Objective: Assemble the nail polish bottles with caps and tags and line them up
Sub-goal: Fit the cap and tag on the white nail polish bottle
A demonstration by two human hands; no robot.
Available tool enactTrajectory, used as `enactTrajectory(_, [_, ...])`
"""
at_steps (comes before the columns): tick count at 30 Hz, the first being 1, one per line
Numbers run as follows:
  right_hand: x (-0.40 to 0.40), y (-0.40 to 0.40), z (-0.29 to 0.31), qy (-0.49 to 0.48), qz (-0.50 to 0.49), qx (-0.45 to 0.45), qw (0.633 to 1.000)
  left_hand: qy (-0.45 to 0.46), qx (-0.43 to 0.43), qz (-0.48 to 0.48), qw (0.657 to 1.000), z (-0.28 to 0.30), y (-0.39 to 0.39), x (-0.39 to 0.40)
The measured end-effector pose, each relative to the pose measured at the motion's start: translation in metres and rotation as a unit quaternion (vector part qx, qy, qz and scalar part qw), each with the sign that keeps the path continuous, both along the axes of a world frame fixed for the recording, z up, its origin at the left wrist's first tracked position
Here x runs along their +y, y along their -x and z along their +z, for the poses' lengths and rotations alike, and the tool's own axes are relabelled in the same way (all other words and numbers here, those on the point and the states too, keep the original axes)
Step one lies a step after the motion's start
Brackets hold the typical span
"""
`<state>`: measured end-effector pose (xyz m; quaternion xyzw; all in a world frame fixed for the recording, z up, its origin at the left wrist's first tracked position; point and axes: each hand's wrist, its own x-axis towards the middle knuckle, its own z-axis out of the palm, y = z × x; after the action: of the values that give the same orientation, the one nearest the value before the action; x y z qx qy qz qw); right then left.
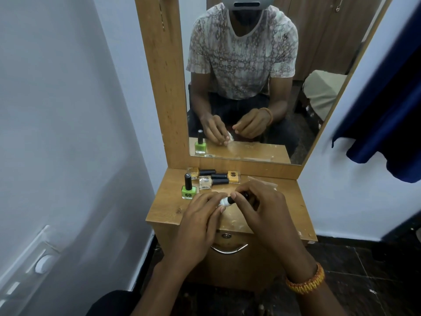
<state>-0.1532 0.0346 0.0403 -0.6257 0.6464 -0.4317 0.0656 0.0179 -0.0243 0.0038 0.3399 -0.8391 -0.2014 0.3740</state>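
A green bottle (188,190) stands upright at the counter (284,201) left. The left hand (200,215) pinches a white bottle (223,201) mid-counter; the right hand (257,201) curls round its black cap (237,197). Keep the bottle steady, twist squarely. Three bottles (216,177) lie behind; free room lies rightward, the front edge close.

White walls (68,110), dark floor (364,270) — wooden mirrored dresser (250,215).
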Motion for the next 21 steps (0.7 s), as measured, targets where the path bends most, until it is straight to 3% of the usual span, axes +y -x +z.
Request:
enactTrajectory(5, [0.001, -0.001, 0.001, -0.003, 0.028, 0.016, 0.999, -0.013, 0.013, 0.013, 1.0, -0.001, 0.001, 0.001])
enactTrajectory(11, [0.001, -0.003, 0.001, 0.008, -0.049, -0.041, 0.998, -0.007, 0.017, 0.012, 1.0, 0.001, 0.001, 0.002])
enactTrajectory(21, [0.004, 0.011, 0.006, -0.031, 0.08, 0.049, 0.995, -0.024, 0.019, 0.01, 0.999, -0.005, 0.0, -0.002])
